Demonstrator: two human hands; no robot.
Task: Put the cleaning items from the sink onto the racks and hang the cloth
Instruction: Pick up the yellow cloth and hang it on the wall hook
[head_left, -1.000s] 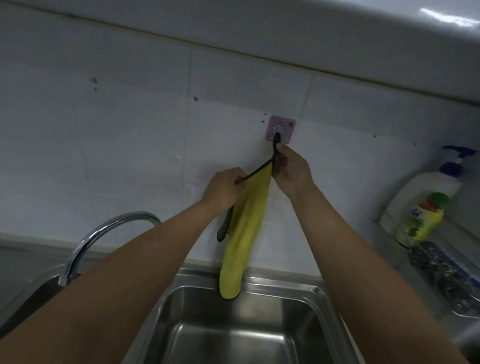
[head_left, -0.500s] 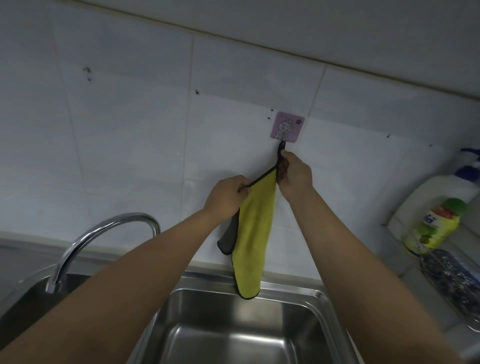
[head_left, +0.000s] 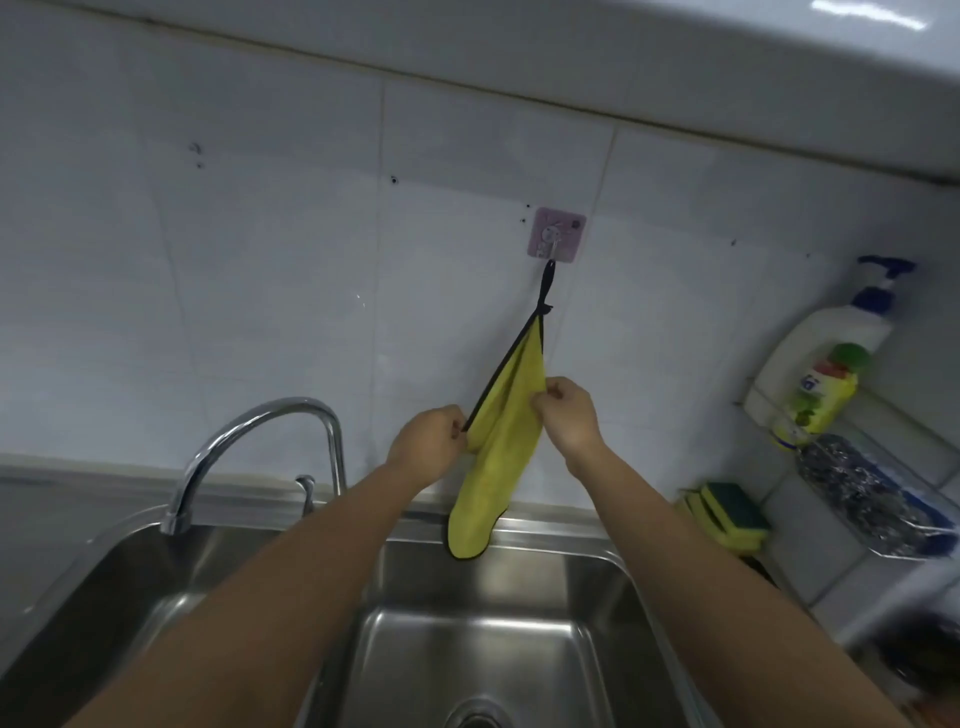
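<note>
A yellow cloth (head_left: 498, 457) with black trim hangs by its black loop from a pink stick-on hook (head_left: 557, 232) on the white tiled wall. My left hand (head_left: 428, 444) pinches the cloth's left black edge. My right hand (head_left: 569, 415) pinches its right edge, level with the left. The cloth's lower end dangles over the back rim of the steel sink (head_left: 519, 551). On the wall racks at the right stand a white pump bottle (head_left: 826, 338) and a yellow-green bottle (head_left: 821, 400); steel wool (head_left: 857, 483) lies on a lower rack.
A chrome tap (head_left: 249, 441) arches over the sink's left side. Yellow-green sponges (head_left: 727, 514) sit stacked at the sink's right back corner. The sink basin with its drain (head_left: 478, 719) lies directly below my arms. A white ledge runs along the top of the wall.
The loop now hangs on the hook by itself. My right hand dropped from the loop to the cloth's right edge, and both hands moved lower on the cloth.
</note>
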